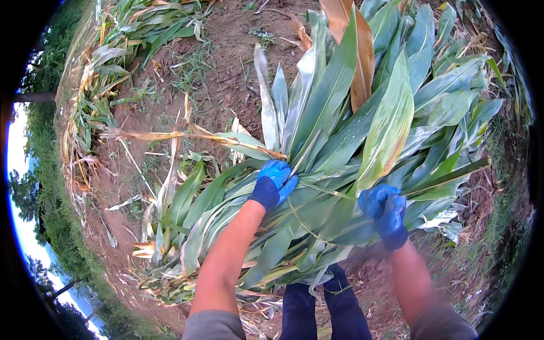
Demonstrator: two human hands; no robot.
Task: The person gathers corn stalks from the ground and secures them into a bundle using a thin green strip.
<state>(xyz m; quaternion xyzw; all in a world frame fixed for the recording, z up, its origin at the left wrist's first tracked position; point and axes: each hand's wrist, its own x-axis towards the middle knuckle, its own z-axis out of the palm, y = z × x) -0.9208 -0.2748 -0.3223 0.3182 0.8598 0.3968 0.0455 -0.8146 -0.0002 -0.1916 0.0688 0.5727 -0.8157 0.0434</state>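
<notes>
A large heap of long green leaves, apparently cut maize (272, 238), lies across the ground before me, with some dry brown leaves among it. My left hand (276, 180), in a blue glove, rests on the middle of the heap, touching the leaves; its fingers are bent over a thin stem. To the right, my right hand (384, 210), also gloved in blue, is curled at the heap's near side and slightly blurred; what lies within its fingers cannot be made out. A thin strand (304, 223) curves over the leaves between the hands.
Another row of cut leaves and stalks (93, 89) runs along the left. Reddish soil (221, 72) with small weeds lies between the rows. My legs in dark trousers (299, 310) stand close against the heap's near side. Trees and grass (63, 212) border the far left.
</notes>
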